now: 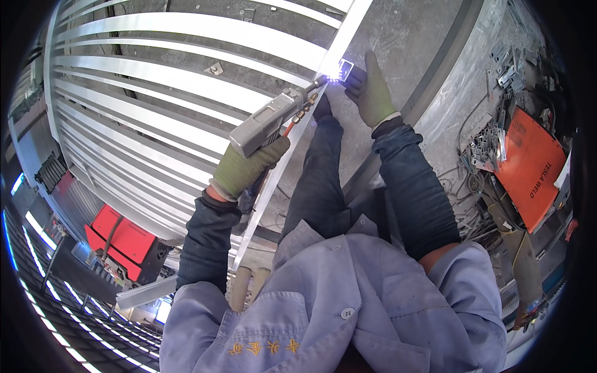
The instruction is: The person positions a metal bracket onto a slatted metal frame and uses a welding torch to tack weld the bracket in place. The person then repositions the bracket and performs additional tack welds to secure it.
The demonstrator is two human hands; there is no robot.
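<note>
My left hand (249,166), in a green work glove, is wrapped round the handle of a grey handheld welding gun (267,121). The gun's nozzle points up and right, and a bright blue-white weld spark burns at its tip. My right hand (376,99), gloved the same way with dark fingertips, holds a small square metal piece (349,67) against the edge rail (349,31) of a large slatted metal frame (186,46). Its thumb is raised, while the other fingers are at the piece. Glare hides the exact contact between nozzle, piece and rail.
An orange-red hose (288,128) runs along the gun. To the right lie an orange panel (528,168) and a heap of metal offcuts (488,146). A red machine (121,242) stands at the lower left. My legs are below the rail, beside a dark floor strip (435,65).
</note>
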